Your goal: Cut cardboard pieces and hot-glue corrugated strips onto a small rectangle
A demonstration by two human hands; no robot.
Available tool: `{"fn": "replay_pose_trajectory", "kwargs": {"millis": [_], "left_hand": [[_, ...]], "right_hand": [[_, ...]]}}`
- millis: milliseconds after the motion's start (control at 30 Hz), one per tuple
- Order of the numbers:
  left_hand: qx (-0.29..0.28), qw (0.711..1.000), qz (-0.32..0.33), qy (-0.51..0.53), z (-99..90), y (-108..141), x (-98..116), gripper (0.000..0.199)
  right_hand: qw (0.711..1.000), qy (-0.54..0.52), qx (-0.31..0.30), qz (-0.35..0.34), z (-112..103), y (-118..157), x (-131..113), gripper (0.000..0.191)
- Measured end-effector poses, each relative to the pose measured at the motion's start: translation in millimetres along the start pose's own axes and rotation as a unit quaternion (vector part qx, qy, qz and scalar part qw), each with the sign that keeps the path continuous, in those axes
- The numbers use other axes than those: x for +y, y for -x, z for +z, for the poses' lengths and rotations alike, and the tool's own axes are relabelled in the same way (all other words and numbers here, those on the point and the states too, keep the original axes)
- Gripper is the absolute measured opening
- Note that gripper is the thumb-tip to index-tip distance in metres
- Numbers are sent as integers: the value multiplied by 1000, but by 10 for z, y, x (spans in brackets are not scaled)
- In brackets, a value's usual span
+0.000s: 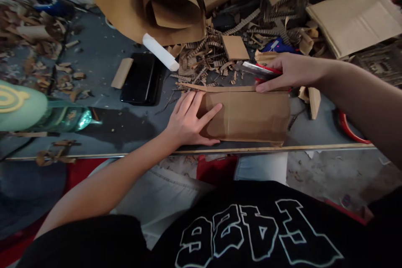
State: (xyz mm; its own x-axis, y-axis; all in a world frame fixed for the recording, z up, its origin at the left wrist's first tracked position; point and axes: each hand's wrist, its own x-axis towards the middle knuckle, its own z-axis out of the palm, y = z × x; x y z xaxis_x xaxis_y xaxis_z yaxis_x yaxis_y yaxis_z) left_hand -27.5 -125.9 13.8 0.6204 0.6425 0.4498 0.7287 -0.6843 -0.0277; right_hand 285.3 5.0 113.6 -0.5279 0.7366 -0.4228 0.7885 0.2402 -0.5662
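A rectangular piece of cardboard lies flat along the front of the dark table. My left hand rests on its left end with the fingers spread. Along the far edge of the piece runs a narrow cardboard strip. My right hand is closed round a red utility knife, held over the far right side of the piece with its metal end pointing left. Whether the knife touches the cardboard I cannot tell.
Cardboard scraps and a big curled sheet fill the back. A black phone, a white stick and a green bottle-like item lie leftward. Red tape roll and blue tool are rightward.
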Motion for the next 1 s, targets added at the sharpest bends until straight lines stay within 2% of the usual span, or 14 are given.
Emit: {"fn": "replay_pose_trajectory", "kwargs": {"millis": [100, 233, 333, 500, 633, 800, 1000], "left_hand": [[-14, 1000, -5, 4, -17, -15, 7, 98], [-17, 1000, -11, -2, -25, -25, 18, 100], [-16, 1000, -7, -2, -32, -27, 21, 101], [-41, 999, -18, 16, -49, -33, 27, 99], [-51, 998, -20, 20, -56, -58, 33, 99], [-92, 994, -42, 49, -60, -95, 33, 98], [-95, 994, -43, 44, -57, -97, 36, 99]], "right_hand": [[995, 94, 39, -7, 6, 42, -145, 41], [961, 252, 113, -16, 63, 140, -352, 31], [942, 308, 134, -1, 101, 171, -467, 30], [966, 246, 83, -14, 123, 32, -584, 43], [969, 236, 67, -34, 182, -104, -645, 56], [966, 246, 76, -35, 280, -214, -599, 49], [972, 224, 65, -16, 303, -261, -533, 49]]}}
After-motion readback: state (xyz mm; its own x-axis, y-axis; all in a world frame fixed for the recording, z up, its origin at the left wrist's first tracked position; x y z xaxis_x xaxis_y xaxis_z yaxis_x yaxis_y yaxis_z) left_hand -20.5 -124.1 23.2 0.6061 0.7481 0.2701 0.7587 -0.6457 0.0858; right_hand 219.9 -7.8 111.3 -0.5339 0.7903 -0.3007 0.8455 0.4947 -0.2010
